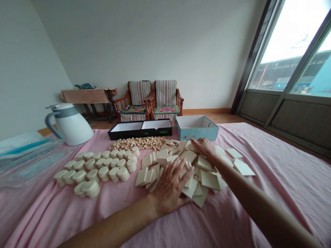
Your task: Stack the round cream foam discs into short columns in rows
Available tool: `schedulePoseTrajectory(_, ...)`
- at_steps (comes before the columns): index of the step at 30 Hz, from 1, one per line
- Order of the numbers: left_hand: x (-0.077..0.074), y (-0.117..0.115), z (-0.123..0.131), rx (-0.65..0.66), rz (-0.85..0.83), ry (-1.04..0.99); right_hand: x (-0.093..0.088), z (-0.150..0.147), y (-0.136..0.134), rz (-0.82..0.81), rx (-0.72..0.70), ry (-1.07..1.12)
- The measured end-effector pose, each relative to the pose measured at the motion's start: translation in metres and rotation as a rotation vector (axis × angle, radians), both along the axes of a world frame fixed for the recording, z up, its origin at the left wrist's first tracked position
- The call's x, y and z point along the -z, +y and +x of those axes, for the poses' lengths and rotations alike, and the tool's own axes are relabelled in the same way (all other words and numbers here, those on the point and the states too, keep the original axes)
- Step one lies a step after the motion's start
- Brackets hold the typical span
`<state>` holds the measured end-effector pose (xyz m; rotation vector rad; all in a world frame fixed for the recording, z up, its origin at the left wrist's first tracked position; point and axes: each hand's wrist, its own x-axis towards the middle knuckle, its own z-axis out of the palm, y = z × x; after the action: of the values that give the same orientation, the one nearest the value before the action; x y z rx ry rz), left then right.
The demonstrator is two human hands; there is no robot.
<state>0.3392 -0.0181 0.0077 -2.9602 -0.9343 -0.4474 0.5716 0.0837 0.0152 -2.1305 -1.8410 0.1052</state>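
My left hand (170, 186) lies with its fingers spread on the near side of a loose heap of pale square tiles (204, 162). Farther back, at the heap's far right side, my right hand (203, 146) rests on tiles near the light blue box; its fingers are partly bent, and whether a tile is in them is hidden. Stacks of pale round discs (103, 172) stand in rows on the left. Beyond them and the tiles is a pile of small wooden beads (137, 142).
A black two-part tray (157, 132) and an open light blue box (198, 133) stand behind the piles on the pink cloth (108, 220). At the left are a white jug (72, 125) and clear plastic packaging (28, 158). Two wooden chairs stand by the wall.
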Motion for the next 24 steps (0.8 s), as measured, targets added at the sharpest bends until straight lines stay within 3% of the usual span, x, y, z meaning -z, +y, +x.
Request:
schedulePoseTrajectory(5,-0.001,-0.005,0.000,-0.026,0.059,-0.008,-0.002,-0.019,0.007,0.077,0.102,0.069)
schedulePoseTrajectory(12,0.002,-0.007,-0.007,-0.087,0.123,-0.023,-0.003,-0.048,0.010,0.240,-0.059,-0.004)
schedulePoseTrajectory(18,0.001,-0.005,-0.011,-0.139,0.146,-0.150,-0.005,-0.060,0.003,0.388,-0.179,0.041)
schedulePoseTrajectory(24,-0.003,0.001,-0.021,-0.242,0.193,-0.242,0.005,-0.072,-0.007,0.256,-0.321,0.089)
